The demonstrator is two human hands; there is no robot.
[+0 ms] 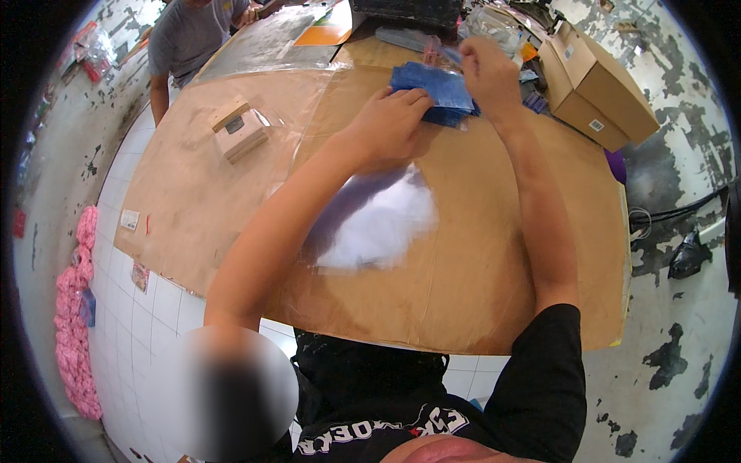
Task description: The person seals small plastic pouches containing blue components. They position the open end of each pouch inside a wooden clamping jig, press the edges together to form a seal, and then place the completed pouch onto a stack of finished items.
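A pile of blue, fabric-like sheets [432, 83] lies toward the far side of the table, its pieces fanned unevenly. Pressed together, the fingers of my left hand [394, 127] bend over the pile's near left edge and hold it. My right hand [492, 73] is raised just right of the pile, its fingers closed in a pinch. A thin bluish strip shows beside those fingertips, but I cannot make out what they hold. Below my left wrist a white sheet [378, 224] shows smeared, partly behind my left forearm.
A small wood-coloured box [241, 135] sits left on the brown-covered table [463, 270]. An open cardboard carton [594, 85] stands far right, near clear plastic bags [490, 27]. A black box [405, 11] is at the back. Another person [189, 42] is at the far left.
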